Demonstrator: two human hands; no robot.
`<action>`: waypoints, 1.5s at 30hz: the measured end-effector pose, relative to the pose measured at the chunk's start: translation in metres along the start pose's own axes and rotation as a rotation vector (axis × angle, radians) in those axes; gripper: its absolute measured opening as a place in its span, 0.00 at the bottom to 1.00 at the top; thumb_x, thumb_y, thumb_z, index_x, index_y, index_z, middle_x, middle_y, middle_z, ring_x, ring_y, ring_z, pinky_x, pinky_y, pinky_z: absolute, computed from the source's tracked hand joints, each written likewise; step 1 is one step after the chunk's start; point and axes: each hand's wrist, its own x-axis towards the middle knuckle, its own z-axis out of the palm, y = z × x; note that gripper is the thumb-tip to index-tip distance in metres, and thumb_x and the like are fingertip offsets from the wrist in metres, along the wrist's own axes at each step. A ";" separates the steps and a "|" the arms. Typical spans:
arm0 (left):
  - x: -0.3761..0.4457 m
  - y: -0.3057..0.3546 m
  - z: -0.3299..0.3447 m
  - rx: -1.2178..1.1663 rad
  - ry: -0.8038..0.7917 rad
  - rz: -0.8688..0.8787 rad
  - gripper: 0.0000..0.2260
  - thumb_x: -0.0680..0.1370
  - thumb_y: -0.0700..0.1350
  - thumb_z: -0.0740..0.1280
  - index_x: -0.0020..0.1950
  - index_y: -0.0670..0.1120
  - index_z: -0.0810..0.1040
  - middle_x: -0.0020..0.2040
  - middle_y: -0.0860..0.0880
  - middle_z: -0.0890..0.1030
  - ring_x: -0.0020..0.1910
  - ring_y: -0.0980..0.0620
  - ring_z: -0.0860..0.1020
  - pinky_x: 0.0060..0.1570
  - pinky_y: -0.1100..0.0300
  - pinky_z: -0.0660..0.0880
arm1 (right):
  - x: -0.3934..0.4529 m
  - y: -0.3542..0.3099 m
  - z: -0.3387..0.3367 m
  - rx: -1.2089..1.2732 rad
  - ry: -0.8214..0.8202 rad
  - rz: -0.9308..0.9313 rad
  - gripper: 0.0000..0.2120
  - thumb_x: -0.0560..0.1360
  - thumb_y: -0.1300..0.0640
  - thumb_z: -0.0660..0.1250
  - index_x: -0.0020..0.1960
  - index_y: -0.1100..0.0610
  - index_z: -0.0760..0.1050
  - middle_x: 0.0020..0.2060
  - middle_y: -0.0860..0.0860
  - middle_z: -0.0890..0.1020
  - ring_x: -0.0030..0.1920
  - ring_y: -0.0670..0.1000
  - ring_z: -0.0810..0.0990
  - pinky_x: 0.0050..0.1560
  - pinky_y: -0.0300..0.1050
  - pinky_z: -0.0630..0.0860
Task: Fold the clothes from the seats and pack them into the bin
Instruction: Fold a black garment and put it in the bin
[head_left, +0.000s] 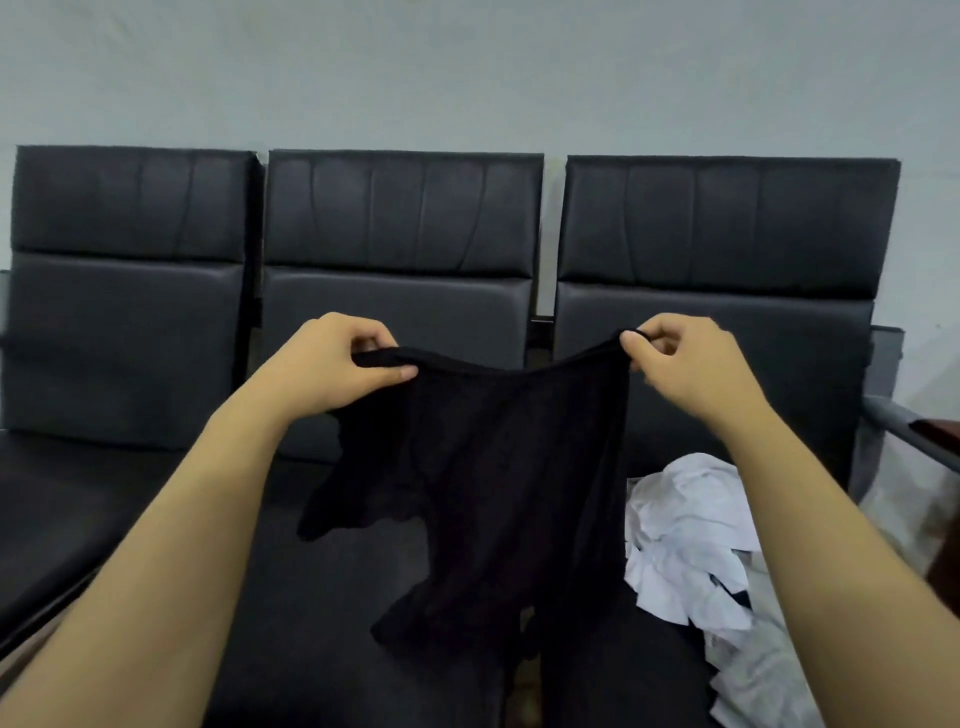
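Black garment (493, 467), pinched by both hands (332, 364)

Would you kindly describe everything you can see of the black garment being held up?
The black garment is thin, soft, slightly sheer cloth. It hangs in front of the middle seat, its top edge stretched and sagging between the left hand and the right hand, each pinching one corner. The lower part falls in uneven folds with ragged flaps. To its right lies a crumpled white cloth. Its exact type cannot be told.
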 end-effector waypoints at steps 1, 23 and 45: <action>0.007 0.002 0.010 -0.010 0.008 0.026 0.07 0.74 0.54 0.78 0.41 0.54 0.84 0.38 0.56 0.85 0.41 0.56 0.84 0.42 0.59 0.80 | 0.002 0.004 0.004 0.003 -0.008 0.010 0.09 0.80 0.47 0.69 0.44 0.49 0.82 0.36 0.49 0.86 0.42 0.50 0.84 0.46 0.44 0.76; 0.033 0.018 0.062 -0.093 -0.087 0.249 0.16 0.75 0.48 0.78 0.59 0.60 0.79 0.50 0.57 0.83 0.31 0.61 0.77 0.38 0.68 0.72 | 0.022 -0.059 0.070 -0.037 -0.390 -0.287 0.07 0.78 0.54 0.72 0.43 0.43 0.81 0.31 0.43 0.79 0.32 0.38 0.76 0.32 0.28 0.68; 0.011 0.062 0.029 -0.015 -0.032 0.251 0.15 0.76 0.50 0.77 0.61 0.56 0.78 0.44 0.56 0.82 0.37 0.64 0.78 0.37 0.74 0.70 | -0.007 -0.098 0.038 -0.043 -0.326 -0.286 0.05 0.80 0.54 0.69 0.46 0.46 0.75 0.31 0.39 0.85 0.33 0.36 0.83 0.45 0.43 0.79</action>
